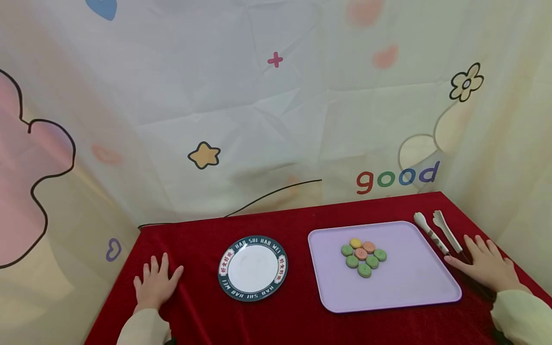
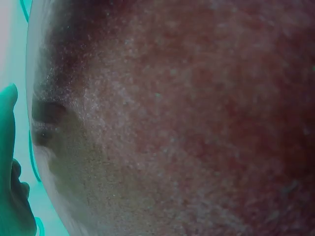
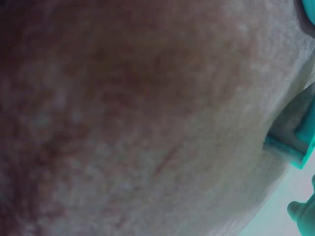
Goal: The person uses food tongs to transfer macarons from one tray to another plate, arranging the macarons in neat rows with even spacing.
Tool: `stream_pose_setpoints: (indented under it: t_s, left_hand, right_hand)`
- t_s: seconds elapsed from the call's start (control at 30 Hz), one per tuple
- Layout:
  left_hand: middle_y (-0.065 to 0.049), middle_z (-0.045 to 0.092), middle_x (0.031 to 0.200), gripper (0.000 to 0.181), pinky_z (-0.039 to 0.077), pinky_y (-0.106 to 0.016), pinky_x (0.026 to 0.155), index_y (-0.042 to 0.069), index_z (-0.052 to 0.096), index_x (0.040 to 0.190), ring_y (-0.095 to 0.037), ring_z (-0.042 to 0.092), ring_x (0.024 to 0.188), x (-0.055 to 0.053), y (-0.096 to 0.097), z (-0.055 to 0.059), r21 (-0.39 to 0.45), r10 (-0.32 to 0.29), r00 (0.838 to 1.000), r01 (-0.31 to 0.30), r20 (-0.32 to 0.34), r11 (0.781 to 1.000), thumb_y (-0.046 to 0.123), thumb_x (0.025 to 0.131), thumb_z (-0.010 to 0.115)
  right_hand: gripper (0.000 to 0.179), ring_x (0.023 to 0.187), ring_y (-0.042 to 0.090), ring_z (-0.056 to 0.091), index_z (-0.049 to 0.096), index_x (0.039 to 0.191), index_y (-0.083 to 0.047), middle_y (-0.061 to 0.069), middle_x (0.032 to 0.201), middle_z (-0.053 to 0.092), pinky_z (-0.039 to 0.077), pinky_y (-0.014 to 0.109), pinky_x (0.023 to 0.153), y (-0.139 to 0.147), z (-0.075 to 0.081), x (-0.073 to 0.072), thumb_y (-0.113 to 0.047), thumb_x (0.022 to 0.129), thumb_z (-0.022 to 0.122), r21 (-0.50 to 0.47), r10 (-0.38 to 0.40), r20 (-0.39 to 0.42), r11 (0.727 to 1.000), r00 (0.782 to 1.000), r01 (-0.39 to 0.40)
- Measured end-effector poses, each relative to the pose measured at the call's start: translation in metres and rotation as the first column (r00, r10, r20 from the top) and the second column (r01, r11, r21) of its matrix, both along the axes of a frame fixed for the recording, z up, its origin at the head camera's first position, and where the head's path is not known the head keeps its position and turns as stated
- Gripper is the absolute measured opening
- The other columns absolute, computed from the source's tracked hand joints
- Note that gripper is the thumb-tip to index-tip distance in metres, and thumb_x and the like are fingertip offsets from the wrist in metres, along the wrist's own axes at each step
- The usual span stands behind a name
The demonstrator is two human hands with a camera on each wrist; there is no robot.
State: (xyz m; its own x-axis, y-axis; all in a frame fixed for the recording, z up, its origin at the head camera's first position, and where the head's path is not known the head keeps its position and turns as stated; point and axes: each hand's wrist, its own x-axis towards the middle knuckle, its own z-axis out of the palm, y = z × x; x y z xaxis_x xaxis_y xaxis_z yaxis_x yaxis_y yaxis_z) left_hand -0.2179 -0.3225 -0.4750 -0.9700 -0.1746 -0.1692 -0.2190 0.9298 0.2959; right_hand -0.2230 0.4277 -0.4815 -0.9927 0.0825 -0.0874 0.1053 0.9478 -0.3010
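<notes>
My left hand (image 1: 158,282) rests palm down with fingers spread on the red cloth, left of a round plate (image 1: 253,268) with a dark patterned rim. At the right edge of the table, my right hand (image 1: 489,266) lies flat with straight fingers, its thumb over the dark handle end of a pair of tongs (image 1: 448,232) with pale tips. Between the plate and this hand is a lilac tray (image 1: 414,282). On it several macarons sit in a close group: green ones (image 1: 364,270), orange ones (image 1: 361,254) and a yellow one (image 1: 355,243). Part of the tongs' handle is hidden.
Dark red cloth (image 1: 196,268) covers the table. Behind it and at both sides hangs a pale printed curtain (image 1: 267,143) with a star, a flower and the word "good". Blurred close red cloth (image 2: 187,118) fills most of both wrist views.
</notes>
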Motion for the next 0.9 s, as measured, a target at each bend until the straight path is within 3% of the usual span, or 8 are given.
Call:
stream_pose_setpoints:
  t_s: [0.6, 0.9]
  left_hand:
    - [-0.03, 0.004, 0.143, 0.08, 0.004, -0.068, 0.097, 0.003, 0.01, 0.141, -0.05, 0.006, 0.127, -0.001, 0.014, -0.007, -0.044, -0.099, 0.991, 0.096, -0.085, 0.994, 0.06, 0.088, 0.026]
    - [-0.029, 0.009, 0.143, 0.075, 0.007, -0.067, 0.098, 0.003, 0.013, 0.141, -0.049, 0.01, 0.128, 0.001, 0.029, -0.003, -0.055, -0.137, 0.981, 0.13, -0.141, 0.99, 0.053, 0.089, 0.034]
  right_hand:
    - [0.1, 0.121, 0.056, -0.006, 0.01, 0.134, 0.011, 0.041, 0.133, 0.002, 0.007, 0.076, 0.084, -0.004, -0.003, 0.007, -0.068, 0.079, 0.036, 0.033, 0.027, 0.02, 0.999, 0.999, -0.028]
    - [0.097, 0.122, 0.055, -0.003, 0.013, 0.134, 0.011, 0.041, 0.133, 0.007, 0.01, 0.077, 0.083, -0.006, -0.004, 0.007, -0.066, 0.08, 0.037, 0.04, 0.045, -0.002, 0.998, 0.999, -0.045]
